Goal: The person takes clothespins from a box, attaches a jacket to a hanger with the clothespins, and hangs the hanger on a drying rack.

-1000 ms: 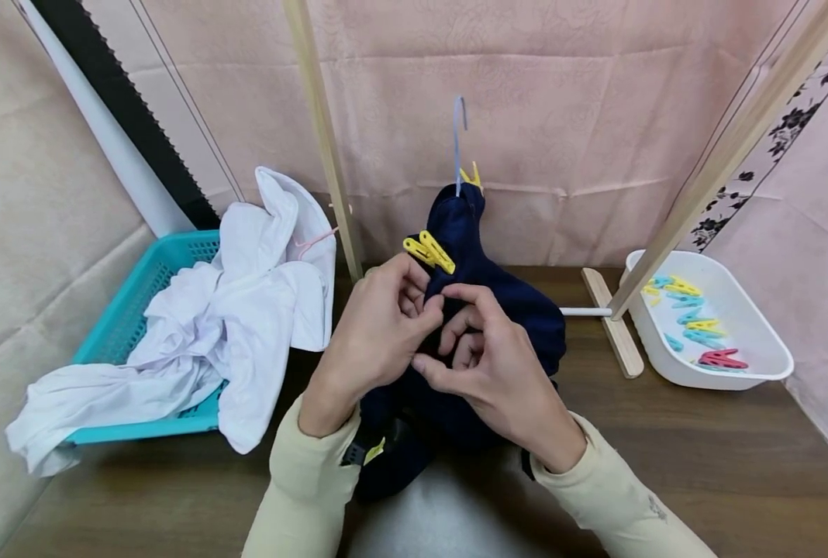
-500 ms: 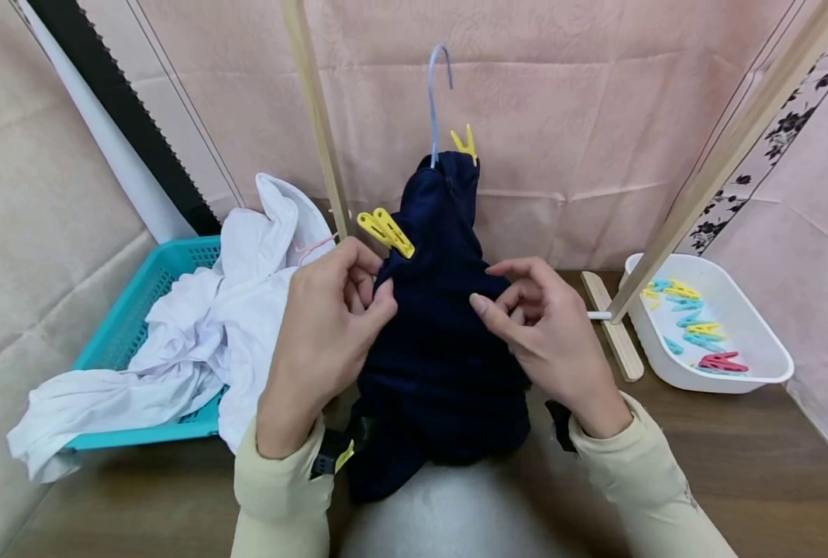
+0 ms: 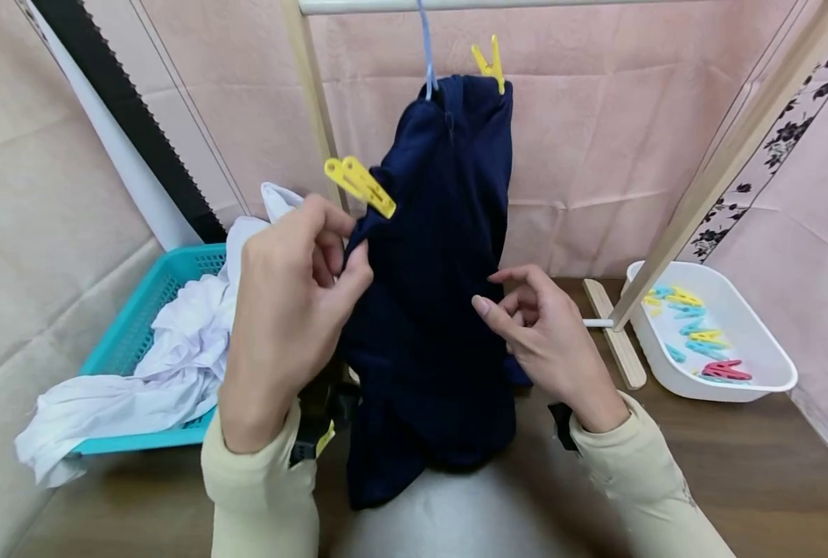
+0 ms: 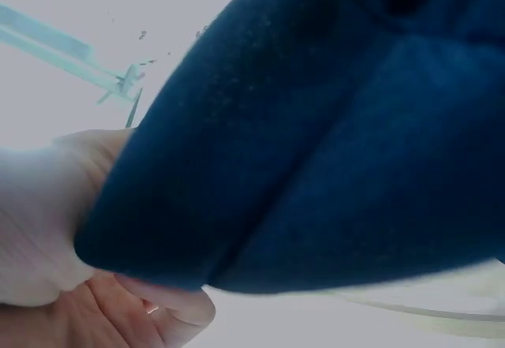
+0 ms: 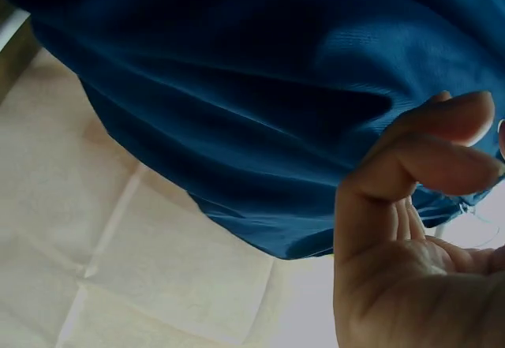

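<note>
Pale pink cloth (image 3: 581,155) backs the workspace, above a brown wooden counter (image 3: 735,442). At the centre is the navy garment (image 3: 435,310), draped upright in front of the person. The left hand (image 3: 284,310) has its grip pinching the garment's left edge, just below a yellow peg (image 3: 360,187). The right hand (image 3: 543,333) is at the garment's right side, its fingers loosely bent, thumb and forefinger apart with nothing seen between them; whether it touches the fabric cannot be told.

At the garment's top, a second peg (image 3: 489,63) stands on the right corner beside a blue hanger (image 3: 426,46). The hanger rises to a white rail (image 3: 526,6) above the garment, but its hook is out of sight, so whether it rests there is unclear. Hangering and pegging this piece look mostly done; settling its edges seems left. White clothes (image 3: 184,333), left of the garment in a teal basket (image 3: 117,341), appear unhung, and more pegs (image 3: 707,336) lie to its right in a white tub (image 3: 742,392).
</note>
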`<state>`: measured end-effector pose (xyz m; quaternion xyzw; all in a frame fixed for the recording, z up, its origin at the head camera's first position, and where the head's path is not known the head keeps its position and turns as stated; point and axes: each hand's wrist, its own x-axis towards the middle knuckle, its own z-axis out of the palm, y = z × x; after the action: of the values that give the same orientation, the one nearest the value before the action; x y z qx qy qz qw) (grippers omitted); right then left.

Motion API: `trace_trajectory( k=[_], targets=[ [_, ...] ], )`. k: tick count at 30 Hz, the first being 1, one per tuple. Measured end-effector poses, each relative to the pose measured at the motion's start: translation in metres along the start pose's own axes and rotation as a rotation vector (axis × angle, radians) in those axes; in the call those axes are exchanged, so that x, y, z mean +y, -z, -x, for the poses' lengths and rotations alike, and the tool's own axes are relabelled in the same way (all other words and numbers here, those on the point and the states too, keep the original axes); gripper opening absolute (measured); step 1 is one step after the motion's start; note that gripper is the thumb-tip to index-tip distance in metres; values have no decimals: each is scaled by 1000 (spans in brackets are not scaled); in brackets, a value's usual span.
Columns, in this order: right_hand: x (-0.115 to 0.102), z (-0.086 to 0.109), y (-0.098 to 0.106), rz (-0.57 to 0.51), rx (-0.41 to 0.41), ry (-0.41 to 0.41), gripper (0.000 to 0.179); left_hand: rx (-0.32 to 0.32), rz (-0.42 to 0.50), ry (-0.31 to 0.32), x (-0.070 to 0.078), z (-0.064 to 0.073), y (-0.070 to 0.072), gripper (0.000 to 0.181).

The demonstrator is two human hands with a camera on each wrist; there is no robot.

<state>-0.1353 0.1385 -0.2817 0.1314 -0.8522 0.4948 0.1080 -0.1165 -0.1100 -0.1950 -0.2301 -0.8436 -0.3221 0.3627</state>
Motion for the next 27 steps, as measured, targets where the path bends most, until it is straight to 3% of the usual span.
trace_trajectory(
  k=[4, 7, 14, 17, 19, 21, 24, 27],
  targets=[
    [4, -1, 0, 10, -8, -23, 39, 8, -57, 26, -3, -18, 0, 7],
    [6, -3, 0, 26, -28, -46, 42, -11, -94, 80, -10, -22, -4, 7],
    [21, -12, 2, 150, -132, -85, 43, -54, -128, 179, -28, -4, -11, 6],
    [37, -15, 5, 269, -247, -59, 51, -30, -129, 222, -32, 6, -11, 14],
    [50, -15, 4, 318, -377, -28, 69, -15, -126, 247, -34, 11, -10, 19],
    [61, -13, -2, 339, -514, 6, 98, 2, -126, 257, -36, 15, -8, 22],
    [69, -10, -21, 325, -689, 40, 133, 19, -133, 249, -39, 17, -6, 22],
    [70, -10, -49, 298, -772, 29, 144, 28, -136, 231, -41, 15, -6, 21]
  ],
)
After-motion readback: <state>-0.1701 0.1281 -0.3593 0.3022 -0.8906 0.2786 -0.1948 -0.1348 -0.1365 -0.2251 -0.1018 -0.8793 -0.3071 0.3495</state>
